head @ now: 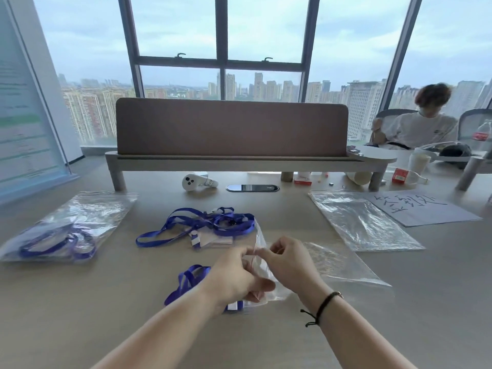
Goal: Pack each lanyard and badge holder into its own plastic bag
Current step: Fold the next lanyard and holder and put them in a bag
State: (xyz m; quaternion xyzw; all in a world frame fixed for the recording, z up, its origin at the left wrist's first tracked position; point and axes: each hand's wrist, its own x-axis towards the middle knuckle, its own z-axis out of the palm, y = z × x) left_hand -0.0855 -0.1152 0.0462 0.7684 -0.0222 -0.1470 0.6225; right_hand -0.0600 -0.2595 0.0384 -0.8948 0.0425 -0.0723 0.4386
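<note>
While curled, both hands' fingers [262, 253] pinch the plastic bag [332, 262].

Soft, even daylight comes through the tall window [221, 49] from an overcast sky, so the room is bright and the desk [80, 315] shows only faint shadows. Glare streaks the clear plastic bags [364, 225]. Wide-angle distortion bends the window frames and tilts the poster [24, 102] at the left edge. The picture is slightly soft overall, perhaps from compression.
</note>
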